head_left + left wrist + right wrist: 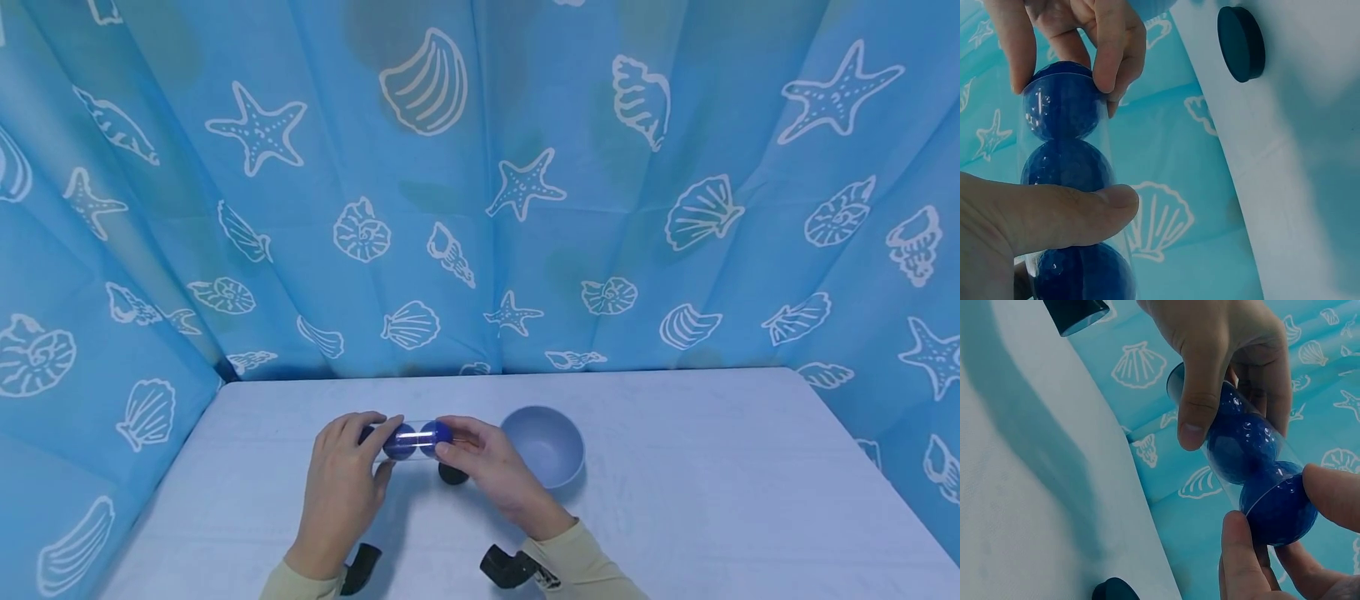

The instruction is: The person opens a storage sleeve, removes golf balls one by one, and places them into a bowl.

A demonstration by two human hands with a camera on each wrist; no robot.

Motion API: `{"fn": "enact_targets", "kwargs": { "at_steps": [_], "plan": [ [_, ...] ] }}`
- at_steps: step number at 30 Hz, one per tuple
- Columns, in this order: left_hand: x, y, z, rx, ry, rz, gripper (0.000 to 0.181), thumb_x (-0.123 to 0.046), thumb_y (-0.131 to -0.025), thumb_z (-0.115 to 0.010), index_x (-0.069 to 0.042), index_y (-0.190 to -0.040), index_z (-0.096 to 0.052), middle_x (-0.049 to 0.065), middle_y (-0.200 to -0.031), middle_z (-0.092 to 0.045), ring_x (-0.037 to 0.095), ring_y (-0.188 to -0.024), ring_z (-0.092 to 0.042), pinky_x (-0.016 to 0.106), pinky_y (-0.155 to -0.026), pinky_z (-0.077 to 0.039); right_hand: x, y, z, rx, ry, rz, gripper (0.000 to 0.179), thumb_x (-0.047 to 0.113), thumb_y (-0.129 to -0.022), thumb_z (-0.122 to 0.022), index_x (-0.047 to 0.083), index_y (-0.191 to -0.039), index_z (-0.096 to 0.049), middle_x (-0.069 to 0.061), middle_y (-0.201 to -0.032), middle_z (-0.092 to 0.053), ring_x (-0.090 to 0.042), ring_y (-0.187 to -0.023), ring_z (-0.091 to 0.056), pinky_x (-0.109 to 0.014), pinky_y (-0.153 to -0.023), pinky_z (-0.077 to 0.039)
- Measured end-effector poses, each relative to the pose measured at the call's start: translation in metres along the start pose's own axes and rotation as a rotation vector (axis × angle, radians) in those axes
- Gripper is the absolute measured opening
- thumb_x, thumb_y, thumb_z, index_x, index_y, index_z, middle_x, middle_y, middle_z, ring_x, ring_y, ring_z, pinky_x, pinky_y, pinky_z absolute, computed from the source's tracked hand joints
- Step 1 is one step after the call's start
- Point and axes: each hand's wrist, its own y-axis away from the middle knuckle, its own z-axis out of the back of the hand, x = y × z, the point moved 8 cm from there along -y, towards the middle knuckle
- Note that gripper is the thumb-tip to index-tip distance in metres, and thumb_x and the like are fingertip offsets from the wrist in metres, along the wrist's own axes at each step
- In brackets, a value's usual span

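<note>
My left hand point(341, 483) grips a clear plastic tube point(1225, 478) around its middle, with the thumb across it. Several dark blue balls point(1066, 164) with a dimpled surface sit in a row inside. At the tube's open end, one blue ball point(1282, 509) stands partly out past the rim. The fingertips of my right hand point(502, 475) pinch this end ball from its sides. Both hands hold up the tube, nearly level in the head view. Beneath it on the table lies a round black cap point(1241, 44), apart from both hands.
A blue-grey bowl point(543, 446) stands just beyond my right hand. The white-covered table point(712, 483) ends at a blue curtain point(480, 183) printed with shells and starfish. Black wrist devices show at the left sleeve point(300, 583) and right sleeve point(581, 562).
</note>
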Motion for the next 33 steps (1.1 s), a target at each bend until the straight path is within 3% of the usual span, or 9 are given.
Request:
{"fn": "enact_targets", "kwargs": {
  "at_steps": [6,17,33],
  "plan": [
    [0.000,0.000,0.000,0.003,0.015,0.004,0.056,-0.006,-0.070,-0.092,-0.011,-0.122,-0.072,0.013,-0.116,-0.066,0.034,-0.113,-0.056,0.056,-0.105,-0.042,0.001,0.000,0.001,-0.022,0.011,0.011,0.051,0.021,-0.098,-0.067,0.001,-0.142,-0.051,-0.015,-0.130,-0.061,-0.025,-0.121,-0.061,-0.036,-0.104,-0.049],
    [0.002,0.000,-0.003,0.009,0.015,0.027,0.057,-0.006,-0.069,-0.092,-0.011,-0.122,-0.071,0.014,-0.116,-0.066,0.034,-0.112,-0.058,0.056,-0.102,-0.045,0.008,0.002,0.001,-0.087,0.178,0.047,0.049,0.025,-0.098,-0.068,0.002,-0.140,-0.055,-0.013,-0.130,-0.063,-0.025,-0.120,-0.060,-0.042,-0.102,-0.050],
    [0.005,0.001,-0.006,0.016,0.011,0.038,0.058,-0.009,-0.070,-0.093,-0.011,-0.123,-0.070,0.015,-0.116,-0.066,0.035,-0.111,-0.060,0.054,-0.100,-0.047,0.015,0.005,0.006,-0.130,0.281,0.099,0.049,0.025,-0.097,-0.069,0.004,-0.139,-0.055,-0.011,-0.131,-0.063,-0.026,-0.123,-0.058,-0.043,-0.103,-0.050]
  ]
}}
